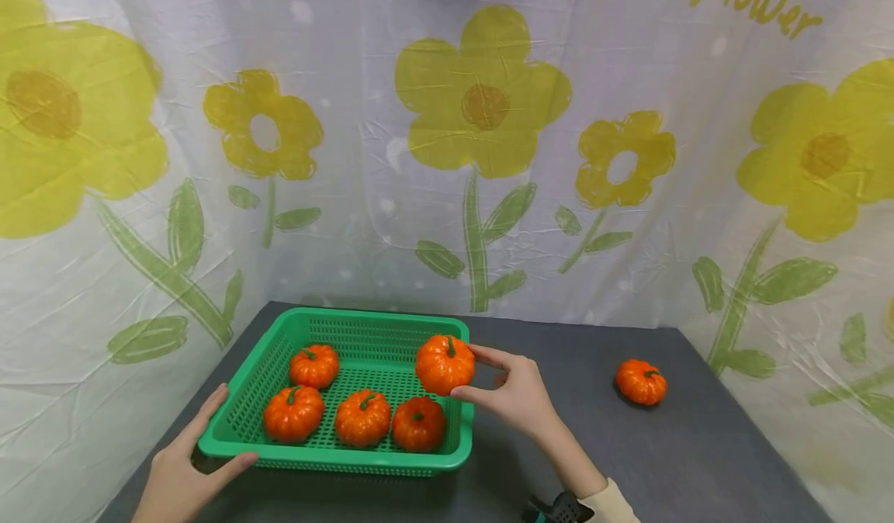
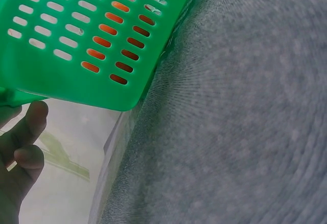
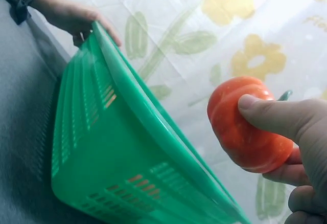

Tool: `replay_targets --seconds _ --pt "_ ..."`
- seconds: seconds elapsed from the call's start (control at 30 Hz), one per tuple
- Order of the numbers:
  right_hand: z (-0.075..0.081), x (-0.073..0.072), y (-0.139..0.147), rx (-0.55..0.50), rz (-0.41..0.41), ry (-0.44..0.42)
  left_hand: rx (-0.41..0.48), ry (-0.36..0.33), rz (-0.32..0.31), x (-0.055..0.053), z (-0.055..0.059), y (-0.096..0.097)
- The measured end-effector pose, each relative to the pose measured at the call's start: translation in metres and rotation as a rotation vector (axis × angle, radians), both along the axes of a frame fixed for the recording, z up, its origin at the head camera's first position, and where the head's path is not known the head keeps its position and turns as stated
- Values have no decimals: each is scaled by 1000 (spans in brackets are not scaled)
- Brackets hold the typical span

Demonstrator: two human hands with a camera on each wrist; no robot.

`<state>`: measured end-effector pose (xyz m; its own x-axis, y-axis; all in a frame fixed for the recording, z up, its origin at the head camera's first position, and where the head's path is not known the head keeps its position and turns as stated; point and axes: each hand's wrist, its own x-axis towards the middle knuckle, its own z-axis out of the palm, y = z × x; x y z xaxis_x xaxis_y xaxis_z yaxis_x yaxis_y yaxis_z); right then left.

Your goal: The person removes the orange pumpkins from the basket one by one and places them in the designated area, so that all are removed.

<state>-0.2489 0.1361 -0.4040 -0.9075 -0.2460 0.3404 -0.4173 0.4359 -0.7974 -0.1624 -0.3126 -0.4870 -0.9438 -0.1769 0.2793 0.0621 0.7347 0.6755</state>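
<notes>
In the head view my right hand (image 1: 517, 391) pinches a small orange pumpkin (image 1: 445, 365) between thumb and fingers, above the right rim of a green plastic basket (image 1: 342, 458). The right wrist view shows the thumb across the pumpkin's side (image 3: 245, 132) and the basket (image 3: 97, 168) beside it. My left hand (image 1: 183, 461) holds the basket's near left corner, thumb at the front rim and fingers along the left side. Inside the basket sit several more pumpkins (image 1: 294, 414), showing orange through its slots in the left wrist view.
Another orange pumpkin (image 1: 641, 382) lies on the dark grey table (image 1: 559, 360) at the right. Behind and at both sides hangs a white cloth (image 1: 349, 220) printed with yellow flowers. A dark band (image 1: 567, 507) is around the right wrist.
</notes>
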Motion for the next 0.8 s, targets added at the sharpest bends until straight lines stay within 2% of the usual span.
replay_targets --seconds 0.43,0.8 --pt "-11 2 37 -13 -176 21 19 -1 9 0 -2 1" --pt "-16 1 60 33 -265 32 10 -5 4 0 0 1"
